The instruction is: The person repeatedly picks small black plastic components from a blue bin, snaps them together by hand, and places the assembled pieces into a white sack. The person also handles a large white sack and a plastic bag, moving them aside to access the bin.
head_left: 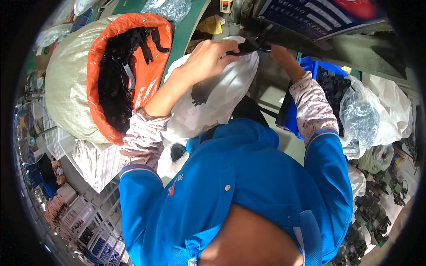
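Under the machine at the top centre, my left hand [212,58] is closed, thumb and fingers pinching a dark elongated black part [242,48]. My right hand [281,55] reaches in from the other side, its fingers closed at another dark end of the work; its fingertips are partly hidden. Shadow hides where the black part meets the machine [364,55]. Below my left wrist hangs a white plastic bag [233,86] with dark pieces showing through. Left of my left forearm, a woven sack with an orange lining [95,57] holds many black parts [116,84].
A blue bin [290,113] of black pieces stands right of my right forearm, beside clear and white plastic bags [388,108]. A blue label plate [306,17] sits on the machine. White crates [95,166] and a fan [30,133] are at the left. A green table edge [188,37] runs beside the sack.
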A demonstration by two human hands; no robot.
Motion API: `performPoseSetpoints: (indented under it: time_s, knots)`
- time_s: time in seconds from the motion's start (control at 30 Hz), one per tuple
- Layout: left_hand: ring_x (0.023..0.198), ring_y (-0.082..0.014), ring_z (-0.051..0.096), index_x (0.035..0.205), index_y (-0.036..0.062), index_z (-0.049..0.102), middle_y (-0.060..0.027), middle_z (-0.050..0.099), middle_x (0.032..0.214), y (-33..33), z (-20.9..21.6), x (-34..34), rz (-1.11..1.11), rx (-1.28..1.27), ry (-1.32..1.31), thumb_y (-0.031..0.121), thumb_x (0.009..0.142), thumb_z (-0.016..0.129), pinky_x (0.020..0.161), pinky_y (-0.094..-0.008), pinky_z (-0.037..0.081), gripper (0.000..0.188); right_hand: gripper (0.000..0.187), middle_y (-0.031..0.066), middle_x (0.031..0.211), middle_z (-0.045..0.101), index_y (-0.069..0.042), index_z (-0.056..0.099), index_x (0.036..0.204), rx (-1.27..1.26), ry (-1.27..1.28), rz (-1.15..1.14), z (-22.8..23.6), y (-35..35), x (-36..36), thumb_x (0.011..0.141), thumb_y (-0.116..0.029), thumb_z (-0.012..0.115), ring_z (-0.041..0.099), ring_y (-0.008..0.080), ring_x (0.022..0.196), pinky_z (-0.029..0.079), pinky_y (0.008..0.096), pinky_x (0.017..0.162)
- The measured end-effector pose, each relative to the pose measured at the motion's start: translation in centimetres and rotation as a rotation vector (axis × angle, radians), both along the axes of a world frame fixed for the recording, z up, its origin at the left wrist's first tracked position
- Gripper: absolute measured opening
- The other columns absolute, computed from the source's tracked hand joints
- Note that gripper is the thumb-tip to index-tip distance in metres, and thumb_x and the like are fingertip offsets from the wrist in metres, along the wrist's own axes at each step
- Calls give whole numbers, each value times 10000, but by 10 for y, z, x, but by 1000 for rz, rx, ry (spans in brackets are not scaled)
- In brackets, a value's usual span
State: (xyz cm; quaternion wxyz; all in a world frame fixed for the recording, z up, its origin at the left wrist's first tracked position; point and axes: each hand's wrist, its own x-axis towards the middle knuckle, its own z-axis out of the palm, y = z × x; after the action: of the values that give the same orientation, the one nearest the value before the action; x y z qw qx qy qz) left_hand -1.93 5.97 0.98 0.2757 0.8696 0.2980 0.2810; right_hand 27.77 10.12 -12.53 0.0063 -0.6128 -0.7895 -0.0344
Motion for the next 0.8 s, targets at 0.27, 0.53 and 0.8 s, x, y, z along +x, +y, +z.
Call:
performPoseSetpoints:
  time_s: [0.27,0.53,0.8]
  knots:
    - [796,-315,662,1007,29,678,-148,691,946,-16,10,-13,32,-4,-51,143,854,711,722,-340,516,194,280,93,1048,656,-47,641,1139,86,255,-103,27,8,-12,955,-240,556,609,223,965,462,392,833]
    - [1100,-349,619,1250,90,591,-184,647,1183,-80,-96,-93,60,-46,293,152,821,731,880,-403,514,456,226,80,967,666,-33,661,1082,117,442,-118,43,8,-23,929,-187,598,620,189,874,471,343,753]
    - [994,-242,678,1231,62,618,-148,692,1086,-105,-100,-80,266,-636,70,93,878,678,862,-348,527,359,173,68,887,675,-18,682,1025,114,651,-61,67,-8,-23,904,-134,640,630,156,782,481,294,674]
